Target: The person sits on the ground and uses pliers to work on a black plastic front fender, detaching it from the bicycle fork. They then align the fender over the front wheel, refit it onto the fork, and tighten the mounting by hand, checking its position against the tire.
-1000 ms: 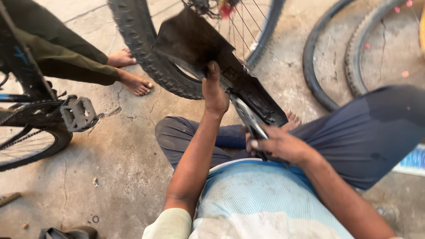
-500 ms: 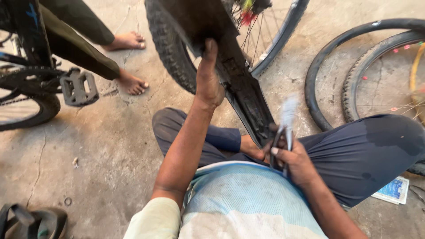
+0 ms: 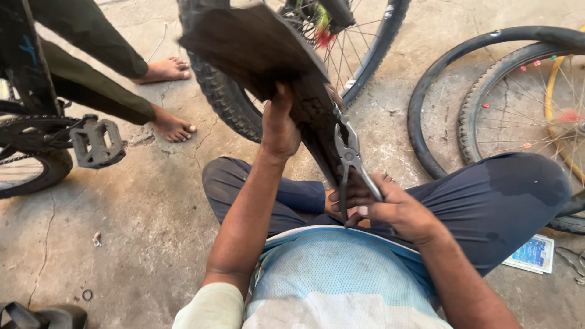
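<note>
Head view looks down on a seated person's lap, where a dark, worn strip of rubber tyre (image 3: 268,55) runs from the upper left of the frame down toward the centre. Its surface is matt brown-black, dusty, and blurred at the upper end; the wide end fans out at the top, and the strip narrows toward the knees. Its long axis lies diagonally, upper left to lower centre, with the lower end pointing at the person's lap.

Left hand (image 3: 279,125) is curled tight around the strip's near edge at mid-length, thumb side up. Right hand (image 3: 384,207), at centre right, is closed around the handles of grey metal pliers (image 3: 350,155); the pliers stand nearly upright, tilted slightly left, nose up against the strip's right edge. Whether the nose bites the rubber cannot be told.

Behind the strip stands a spoked bicycle wheel (image 3: 365,55). Another person's bare feet (image 3: 173,125) rest on the concrete floor (image 3: 122,231) at upper left, beside a black pedal (image 3: 94,143).
</note>
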A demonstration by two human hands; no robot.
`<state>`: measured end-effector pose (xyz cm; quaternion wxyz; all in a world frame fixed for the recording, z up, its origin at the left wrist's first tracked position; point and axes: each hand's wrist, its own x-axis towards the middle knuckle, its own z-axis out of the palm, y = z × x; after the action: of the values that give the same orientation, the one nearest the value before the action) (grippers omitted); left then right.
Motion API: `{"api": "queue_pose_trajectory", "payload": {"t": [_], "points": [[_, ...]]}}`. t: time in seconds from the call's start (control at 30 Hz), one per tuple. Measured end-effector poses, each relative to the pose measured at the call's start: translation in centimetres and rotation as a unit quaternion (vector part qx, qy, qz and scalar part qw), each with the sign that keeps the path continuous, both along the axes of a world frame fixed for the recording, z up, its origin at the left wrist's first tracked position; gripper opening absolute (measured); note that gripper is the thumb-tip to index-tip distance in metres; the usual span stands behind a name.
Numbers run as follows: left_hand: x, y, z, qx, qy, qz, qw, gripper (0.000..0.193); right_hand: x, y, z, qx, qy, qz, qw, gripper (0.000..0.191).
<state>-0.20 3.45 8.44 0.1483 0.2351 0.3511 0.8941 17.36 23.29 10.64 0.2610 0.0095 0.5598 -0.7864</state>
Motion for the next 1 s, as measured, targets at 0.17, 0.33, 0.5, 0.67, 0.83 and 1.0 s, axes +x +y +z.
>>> {"api": "queue_pose_trajectory", "payload": {"t": [0.17,0.33,0.5,0.67,0.83,1.0], "points": [[-1.1,-1.0,1.2,-0.126,-0.013,0.04,0.991,0.07,0.1,3.5,2.0,0.287,-0.009,0.051,0.956,0.044],[-0.6,-0.5,3.7,-0.182,-0.015,-0.07,0.981,0.079,-1.6,5.5,3.4,0.618,0.179,-0.029,0.765,0.08],[0.0,0.5,3.9,-0.199,-0.011,-0.048,0.979,0.083,-2.9,5.4,2.9,0.633,0.33,-0.027,0.7,0.083],[-0.6,0.1,2.8,-0.181,-0.002,-0.056,0.982,0.08,-3.2,4.8,1.5,0.57,0.326,-0.046,0.753,0.08],[-0.7,1.3,2.1,-0.215,0.01,-0.025,0.976,0.082,-3.4,5.8,2.2,0.613,0.353,-0.037,0.706,0.08],[-0.3,2.0,1.2,-0.28,0.008,-0.006,0.96,0.086,-2.5,5.9,2.9,0.686,0.362,-0.008,0.631,0.083]]}}
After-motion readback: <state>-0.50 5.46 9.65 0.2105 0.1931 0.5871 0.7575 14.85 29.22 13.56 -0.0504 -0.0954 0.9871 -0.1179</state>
